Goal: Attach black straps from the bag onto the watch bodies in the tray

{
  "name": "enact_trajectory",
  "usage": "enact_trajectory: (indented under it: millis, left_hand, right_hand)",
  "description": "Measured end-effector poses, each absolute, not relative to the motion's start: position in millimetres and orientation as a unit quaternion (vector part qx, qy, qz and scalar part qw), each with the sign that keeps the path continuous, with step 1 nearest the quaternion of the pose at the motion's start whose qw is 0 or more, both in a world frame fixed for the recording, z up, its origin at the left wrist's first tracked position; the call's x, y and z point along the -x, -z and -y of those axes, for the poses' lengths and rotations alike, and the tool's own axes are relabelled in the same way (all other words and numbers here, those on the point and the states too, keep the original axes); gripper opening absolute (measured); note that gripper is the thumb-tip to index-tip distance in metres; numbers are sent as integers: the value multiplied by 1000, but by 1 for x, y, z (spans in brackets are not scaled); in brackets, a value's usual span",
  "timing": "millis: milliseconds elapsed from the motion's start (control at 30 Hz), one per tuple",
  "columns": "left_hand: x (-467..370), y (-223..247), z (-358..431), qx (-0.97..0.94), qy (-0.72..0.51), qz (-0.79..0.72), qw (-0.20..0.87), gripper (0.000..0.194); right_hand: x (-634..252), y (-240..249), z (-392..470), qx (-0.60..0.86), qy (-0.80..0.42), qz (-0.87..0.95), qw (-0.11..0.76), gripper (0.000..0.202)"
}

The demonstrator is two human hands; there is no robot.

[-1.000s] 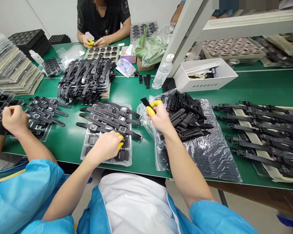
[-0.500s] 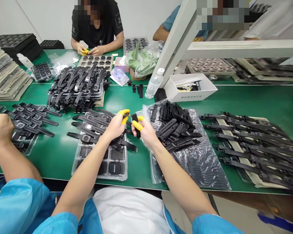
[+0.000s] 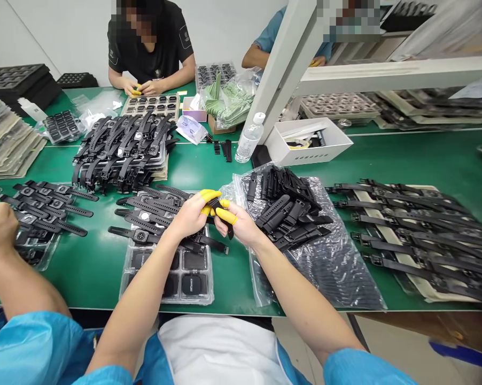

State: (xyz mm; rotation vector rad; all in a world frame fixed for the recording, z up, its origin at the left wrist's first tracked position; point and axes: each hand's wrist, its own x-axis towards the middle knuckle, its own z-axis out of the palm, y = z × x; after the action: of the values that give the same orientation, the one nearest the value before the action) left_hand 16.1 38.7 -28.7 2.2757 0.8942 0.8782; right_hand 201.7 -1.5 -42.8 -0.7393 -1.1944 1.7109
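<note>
My left hand (image 3: 193,214) and my right hand (image 3: 239,222) meet above the table, both with yellow finger covers on the fingertips. Pinched in the right fingers is a black watch strap (image 3: 230,231), its end hanging below them. The left fingers close on a dark watch piece (image 3: 214,202) against it; the fingers hide where the two touch. Under my left forearm, a clear plastic tray (image 3: 209,286) carries black smartwatches (image 3: 141,235) with straps spread out. Beside my right hand, loose black straps (image 3: 293,211) are heaped on a clear plastic bag (image 3: 329,278).
More strapped watches lie on a pale tray (image 3: 429,291) at right and in a stack (image 3: 124,144) farther back. A water bottle (image 3: 251,140) and white box (image 3: 313,149) stand by a slanted post (image 3: 285,69). A co-worker's arm (image 3: 24,278) is close at left; another person sits opposite.
My hands have come together from slightly apart, bringing the strap and the dark piece into contact or nearly so. The view has shifted slightly.
</note>
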Motion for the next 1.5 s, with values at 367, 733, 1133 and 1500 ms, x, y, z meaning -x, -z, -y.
enact_trajectory:
  millis: [367,733,1133,1500]
  left_hand:
    - [-17,26,-38,-842,-337,-314,280,49]
    - [-25,34,-39,-844,-311,-349,261,45]
    - [-22,26,-38,-877,-227,-363,218,41]
    - [-18,23,-33,-872,-249,-344,244,44]
  right_hand:
    - [-201,36,2,273,-729,436,453,32]
    - [-205,34,0,276,-747,360,487,36]
    - [-208,37,-1,336,-719,387,469,35]
    - [-206,36,0,322,-706,413,477,33]
